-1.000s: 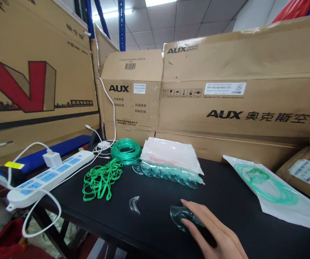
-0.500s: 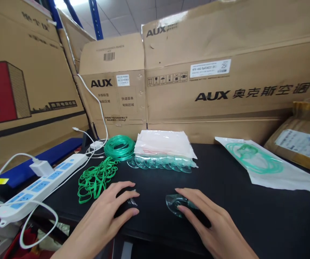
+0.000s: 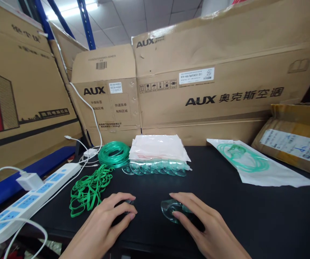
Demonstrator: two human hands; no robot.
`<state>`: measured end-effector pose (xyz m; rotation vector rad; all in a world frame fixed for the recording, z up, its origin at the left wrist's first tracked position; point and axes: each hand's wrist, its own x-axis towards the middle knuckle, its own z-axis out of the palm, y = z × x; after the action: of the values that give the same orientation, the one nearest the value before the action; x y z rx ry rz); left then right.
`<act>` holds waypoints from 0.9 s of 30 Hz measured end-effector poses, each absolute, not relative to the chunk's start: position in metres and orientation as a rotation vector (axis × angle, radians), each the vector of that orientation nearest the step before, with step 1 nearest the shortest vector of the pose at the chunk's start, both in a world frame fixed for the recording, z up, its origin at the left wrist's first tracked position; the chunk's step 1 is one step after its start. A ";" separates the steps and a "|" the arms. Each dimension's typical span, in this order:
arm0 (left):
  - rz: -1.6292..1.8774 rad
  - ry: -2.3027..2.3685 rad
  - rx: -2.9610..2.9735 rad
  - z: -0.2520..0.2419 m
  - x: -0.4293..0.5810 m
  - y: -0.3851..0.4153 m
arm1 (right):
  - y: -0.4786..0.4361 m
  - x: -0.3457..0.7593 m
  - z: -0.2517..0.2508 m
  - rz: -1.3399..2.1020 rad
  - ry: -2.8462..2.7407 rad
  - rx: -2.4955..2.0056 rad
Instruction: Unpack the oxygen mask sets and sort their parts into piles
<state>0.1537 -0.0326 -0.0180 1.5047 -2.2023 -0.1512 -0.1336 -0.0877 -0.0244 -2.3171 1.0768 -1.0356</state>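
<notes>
My right hand [image 3: 200, 219] pinches a clear green-tinted oxygen mask [image 3: 168, 210] between thumb and fingers, low over the black table. To its left, my left hand [image 3: 114, 216] is curled, thumb and middle fingertip close together around thin shiny strips [image 3: 129, 202]. The fingers largely hide these strips. Just beyond the left hand lies a tangle of green elastic straps [image 3: 91, 189]. Behind both hands, a row of similar clear masks [image 3: 157, 168] sits along the front of stacked white bags [image 3: 158, 145]. A coil of green tubing [image 3: 113, 154] rests beside the stack.
A white power strip [image 3: 33, 198] with plug and cables runs along the left side. On the right, a packaged mask with green tubing [image 3: 246, 162] lies near a taped brown parcel [image 3: 292, 140]. Large cardboard boxes [image 3: 203, 118] wall off the back of the black table [image 3: 252, 219].
The camera view has tilted up and turned slightly right. My left fingers have closed further around the thin shiny strips. My right hand keeps its pinch on the oxygen mask.
</notes>
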 end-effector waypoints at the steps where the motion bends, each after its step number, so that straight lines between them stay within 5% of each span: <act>1: -0.154 -2.209 1.506 -0.019 0.153 -0.034 | -0.088 -0.133 -0.024 -1.035 1.081 -2.322; 27: -0.214 -2.335 1.216 0.010 0.070 -0.060 | -0.094 -0.142 -0.027 -1.274 1.080 -2.061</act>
<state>0.0701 -0.0603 0.0099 1.2159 -2.3351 -0.2140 -0.1419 -0.0941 -0.0270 -2.0609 1.0799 -1.2736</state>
